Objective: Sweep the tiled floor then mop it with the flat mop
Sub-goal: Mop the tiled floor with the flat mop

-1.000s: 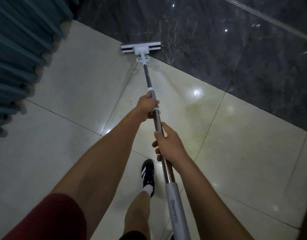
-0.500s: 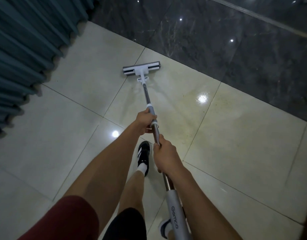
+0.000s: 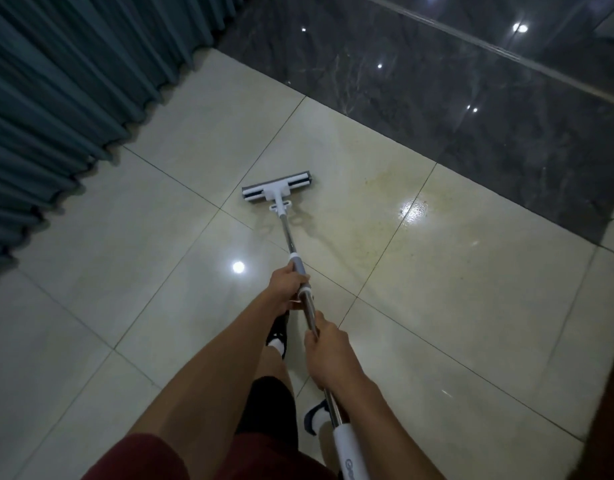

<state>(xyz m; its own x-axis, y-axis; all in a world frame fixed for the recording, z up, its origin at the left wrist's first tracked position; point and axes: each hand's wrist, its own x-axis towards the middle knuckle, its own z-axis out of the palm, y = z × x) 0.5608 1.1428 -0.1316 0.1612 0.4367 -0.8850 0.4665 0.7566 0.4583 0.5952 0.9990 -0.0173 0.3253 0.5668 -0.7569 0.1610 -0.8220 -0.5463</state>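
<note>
The flat mop's white and grey head [image 3: 277, 189] lies flat on the cream tiled floor [image 3: 454, 289], near the middle of the view. Its metal pole [image 3: 287, 237] runs back toward me. My left hand [image 3: 287, 285] grips the pole at the grey collar, farther down the shaft. My right hand [image 3: 328, 348] grips the pole closer to me, above the white handle sleeve [image 3: 347, 452]. A yellowish wet streaky patch [image 3: 378, 216] shows on the tiles right of the mop head.
Teal pleated curtains [image 3: 66, 109] hang along the left. A dark marble wall [image 3: 454, 98] rises behind the tiles at the top right. My feet in dark shoes and white socks [image 3: 277, 336] stand under my arms. A dark edge borders the lower right.
The mop head has been pulled back from the base of the dark wall toward me across the cream tiles. Both hands kept their hold on the pole, and I stepped back.
</note>
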